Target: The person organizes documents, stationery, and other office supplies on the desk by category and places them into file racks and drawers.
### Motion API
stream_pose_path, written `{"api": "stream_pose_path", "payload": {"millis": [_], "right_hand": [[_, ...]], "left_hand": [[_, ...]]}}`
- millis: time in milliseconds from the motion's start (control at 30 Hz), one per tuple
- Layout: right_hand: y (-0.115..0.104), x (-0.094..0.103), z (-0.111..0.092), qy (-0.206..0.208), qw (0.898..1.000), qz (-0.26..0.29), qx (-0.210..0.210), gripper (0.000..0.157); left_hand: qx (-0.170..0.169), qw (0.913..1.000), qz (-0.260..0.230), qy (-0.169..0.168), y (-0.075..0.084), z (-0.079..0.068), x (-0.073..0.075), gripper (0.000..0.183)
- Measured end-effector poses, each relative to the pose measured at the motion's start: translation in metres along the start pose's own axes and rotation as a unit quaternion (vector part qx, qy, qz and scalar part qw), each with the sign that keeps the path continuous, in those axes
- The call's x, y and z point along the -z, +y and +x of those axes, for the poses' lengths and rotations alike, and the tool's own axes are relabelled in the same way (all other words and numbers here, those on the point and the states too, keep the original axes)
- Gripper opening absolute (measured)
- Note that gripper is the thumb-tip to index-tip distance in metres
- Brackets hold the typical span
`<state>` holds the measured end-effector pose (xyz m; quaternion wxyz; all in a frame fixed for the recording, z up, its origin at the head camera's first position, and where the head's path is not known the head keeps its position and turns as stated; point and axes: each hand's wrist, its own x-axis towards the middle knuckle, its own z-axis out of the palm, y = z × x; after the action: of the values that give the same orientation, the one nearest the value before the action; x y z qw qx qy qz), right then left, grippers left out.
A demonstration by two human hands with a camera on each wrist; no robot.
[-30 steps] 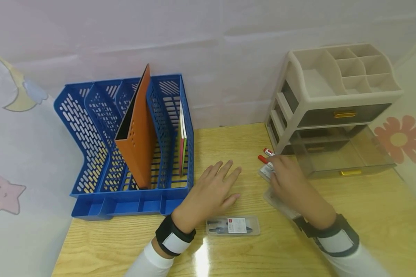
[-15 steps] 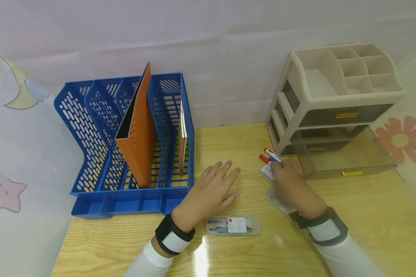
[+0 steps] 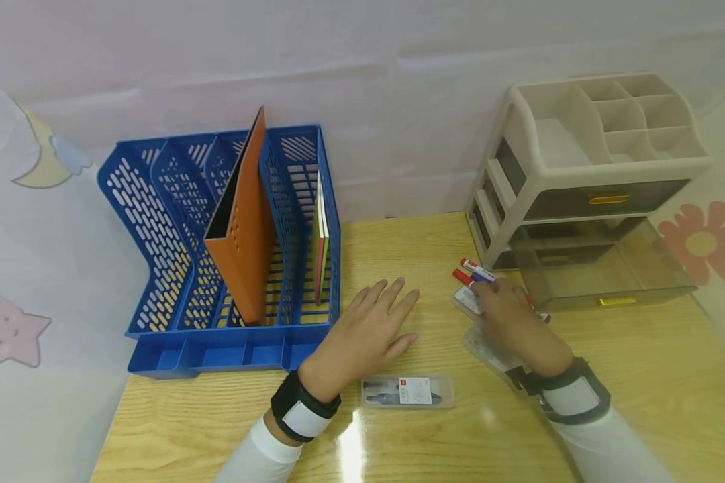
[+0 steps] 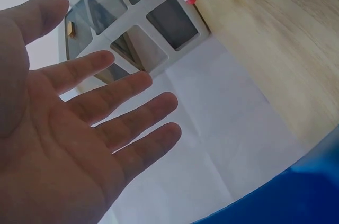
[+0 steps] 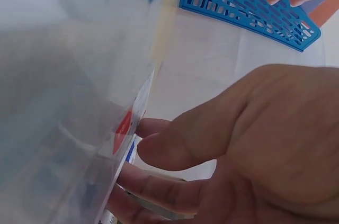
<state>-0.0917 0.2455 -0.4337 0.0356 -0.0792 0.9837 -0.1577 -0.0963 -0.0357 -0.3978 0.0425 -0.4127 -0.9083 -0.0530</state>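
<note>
Your right grip is at red-capped white markers beside the beige plastic drawer unit; closure and hold cannot be told. Your left grip is empty, fingers spread wide.

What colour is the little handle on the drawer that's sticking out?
Gold. The handle shows best in the head view.
</note>
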Motion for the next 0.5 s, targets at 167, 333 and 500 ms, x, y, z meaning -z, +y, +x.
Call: {"api": "stream_pose_path", "payload": {"millis": [167, 333, 500], "right_hand": [[-0.0003, 0.0012, 0.001, 0.003, 1.0, -0.002, 0.013, 0.045], [0.0006, 0.001, 0.0014, 0.003, 1.0, 0.003, 0.026, 0.043], [0.0001, 0.0001, 0.002, -0.004, 1.0, 0.001, 0.028, 0.043]], "left_hand": [[0.003, 1.0, -0.003, -0.003, -0.0005, 0.0002, 0.0001, 0.063], [0.003, 1.0, -0.003, 0.001, -0.0006, -0.0002, 0.0007, 0.064], [0.004, 1.0, -0.001, 0.0, -0.0007, -0.0007, 0.0015, 0.064]]}}
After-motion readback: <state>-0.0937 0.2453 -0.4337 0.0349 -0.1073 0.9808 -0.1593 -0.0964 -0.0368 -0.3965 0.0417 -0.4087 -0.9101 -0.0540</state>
